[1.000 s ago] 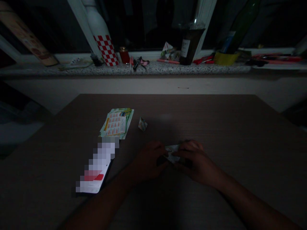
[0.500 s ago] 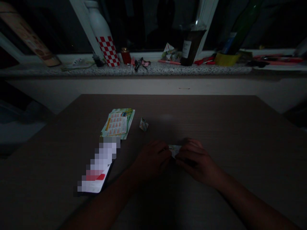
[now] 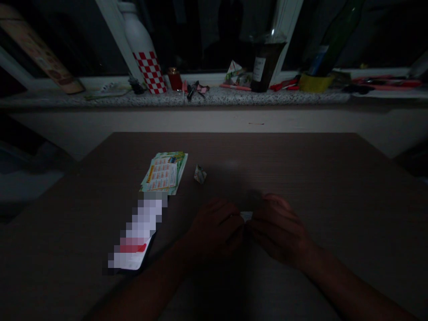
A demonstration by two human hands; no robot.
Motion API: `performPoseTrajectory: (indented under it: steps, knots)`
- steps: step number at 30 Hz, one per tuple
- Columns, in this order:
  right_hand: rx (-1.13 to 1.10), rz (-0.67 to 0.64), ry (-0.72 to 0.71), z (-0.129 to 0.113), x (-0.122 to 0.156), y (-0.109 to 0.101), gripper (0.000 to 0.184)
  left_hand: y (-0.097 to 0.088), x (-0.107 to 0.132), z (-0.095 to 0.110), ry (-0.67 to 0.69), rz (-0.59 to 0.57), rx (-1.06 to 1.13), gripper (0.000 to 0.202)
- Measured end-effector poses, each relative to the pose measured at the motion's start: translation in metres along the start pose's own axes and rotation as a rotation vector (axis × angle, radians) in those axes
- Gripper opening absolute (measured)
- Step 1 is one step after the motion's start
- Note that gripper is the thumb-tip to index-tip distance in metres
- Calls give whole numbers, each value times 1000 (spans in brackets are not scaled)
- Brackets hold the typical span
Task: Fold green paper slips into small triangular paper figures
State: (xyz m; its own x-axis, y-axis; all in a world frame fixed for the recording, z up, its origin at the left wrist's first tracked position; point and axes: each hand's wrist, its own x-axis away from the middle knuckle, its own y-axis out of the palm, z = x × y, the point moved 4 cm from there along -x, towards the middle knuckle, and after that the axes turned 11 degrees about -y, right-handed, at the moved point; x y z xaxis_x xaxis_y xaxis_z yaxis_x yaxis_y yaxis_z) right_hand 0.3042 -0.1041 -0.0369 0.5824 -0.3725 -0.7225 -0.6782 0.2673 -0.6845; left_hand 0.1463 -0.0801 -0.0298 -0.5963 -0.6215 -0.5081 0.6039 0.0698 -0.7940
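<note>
Between my two hands is a small piece of printed paper [image 3: 246,216], mostly covered by fingers; only a pale strip shows. My left hand [image 3: 217,227] pinches it from the left, fingers curled. From the right, my right hand [image 3: 281,227] closes on the same paper, its fingertips almost meeting the left ones. A small folded paper shape [image 3: 200,174] sits on the table beyond my left hand. Left of that lies a stack of printed paper sheets [image 3: 163,171], with green edges and rows of small orange print. The light is dim.
A phone [image 3: 133,261] with a lit, partly blurred screen lies left of my left forearm. The brown table [image 3: 301,165] ends at a wall below a stone sill [image 3: 214,98]. A red-checked white bottle [image 3: 147,58], a dark cup [image 3: 265,67] and a green bottle [image 3: 339,35] stand there.
Both hands have come slightly nearer to me, and their fingertips have closed in on each other. Less of the paper between them shows. The folded shape, stack and phone stay put.
</note>
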Motion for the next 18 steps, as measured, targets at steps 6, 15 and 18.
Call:
performPoseTrajectory:
  steps: [6,15,18]
  knots:
    - [11,-51,-27,-3,-2,-1,13,-2,-2,2,26,-23,-15,8]
    - [-18,-48,-5,-5,8,3,13,0,-2,2,56,13,-30,9]
    - [-3,-27,-5,-7,7,2,13,0,-2,2,50,25,-27,8]
